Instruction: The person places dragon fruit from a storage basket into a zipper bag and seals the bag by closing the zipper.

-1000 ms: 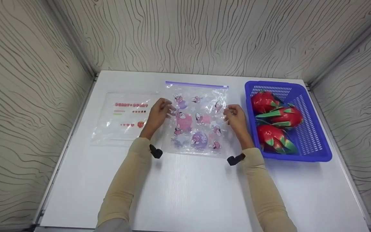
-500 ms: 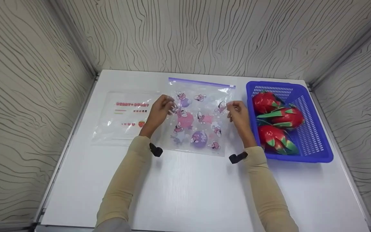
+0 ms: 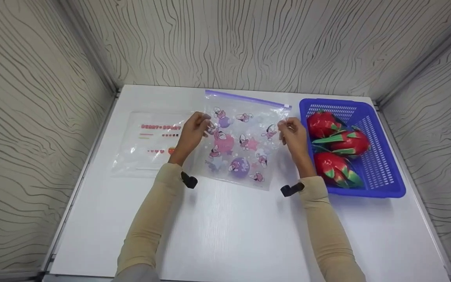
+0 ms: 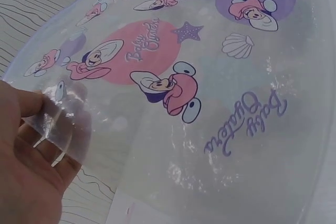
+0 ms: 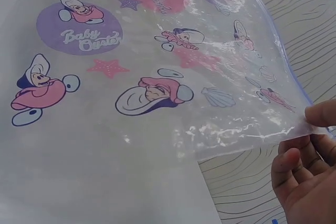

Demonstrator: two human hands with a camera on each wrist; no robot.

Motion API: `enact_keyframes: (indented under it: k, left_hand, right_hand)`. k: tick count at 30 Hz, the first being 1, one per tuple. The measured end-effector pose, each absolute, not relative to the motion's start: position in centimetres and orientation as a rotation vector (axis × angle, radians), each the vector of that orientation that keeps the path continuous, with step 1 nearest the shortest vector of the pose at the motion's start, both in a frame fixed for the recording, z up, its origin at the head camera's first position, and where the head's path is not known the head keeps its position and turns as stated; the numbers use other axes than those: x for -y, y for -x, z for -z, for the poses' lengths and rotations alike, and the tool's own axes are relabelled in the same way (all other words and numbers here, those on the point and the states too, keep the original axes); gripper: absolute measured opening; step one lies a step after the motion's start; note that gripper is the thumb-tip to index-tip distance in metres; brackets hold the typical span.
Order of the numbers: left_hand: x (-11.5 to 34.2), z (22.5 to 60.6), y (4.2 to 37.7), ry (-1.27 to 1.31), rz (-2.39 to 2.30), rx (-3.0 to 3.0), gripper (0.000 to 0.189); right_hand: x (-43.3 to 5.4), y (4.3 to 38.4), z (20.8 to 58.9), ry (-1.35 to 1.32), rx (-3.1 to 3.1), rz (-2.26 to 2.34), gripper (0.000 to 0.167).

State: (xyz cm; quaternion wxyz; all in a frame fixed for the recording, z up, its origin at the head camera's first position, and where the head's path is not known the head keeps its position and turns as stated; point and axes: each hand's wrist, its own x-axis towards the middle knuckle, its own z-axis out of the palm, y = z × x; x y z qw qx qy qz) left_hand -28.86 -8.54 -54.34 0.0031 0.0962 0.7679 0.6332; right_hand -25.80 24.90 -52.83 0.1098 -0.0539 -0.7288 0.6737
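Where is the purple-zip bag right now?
In the head view, the purple-zip bag is held by the left hand and right hand, between the red-lettered bag and the blue basket.

The left hand (image 4: 30, 161) pinches a clear bag (image 4: 152, 59) lettered "Baby Oysters".

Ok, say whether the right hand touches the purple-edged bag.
Touching: the right wrist view shows the right hand pinching the purple-edged bag at its side.
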Motion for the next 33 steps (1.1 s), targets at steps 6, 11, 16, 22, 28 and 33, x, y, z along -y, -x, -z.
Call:
enact_keyframes:
  k: [6, 11, 16, 22, 28, 33]
  left_hand:
    - [8.3, 54.1, 29.1, -0.324, -1.974, -2.44, 0.02]
    - [8.2, 53.9, 29.3, -0.373, -1.983, -2.423, 0.02]
    - [8.1, 53.6, 29.4, -0.411, -1.992, -2.398, 0.023]
    - [7.7, 53.3, 29.5, -0.405, -1.98, -2.404, 0.021]
    - [7.3, 53.0, 29.6, -0.376, -1.92, -2.434, 0.025]
    - [7.0, 52.6, 29.7, -0.316, -1.896, -2.49, 0.032]
  right_hand:
    - [-24.9, 25.4, 52.6, 0.098, 2.131, -1.988, 0.011]
    - [-24.9, 25.1, 52.5, 0.091, 2.149, -2.016, 0.019]
    - [-24.9, 24.9, 52.4, 0.087, 2.189, -2.019, 0.026]
    - [-25.1, 24.8, 52.1, 0.076, 2.167, -1.994, 0.02]
    - [-25.3, 24.6, 51.6, 0.027, 2.102, -1.954, 0.023]
    - [-25.2, 24.6, 51.4, 0.009, 2.075, -1.939, 0.021]
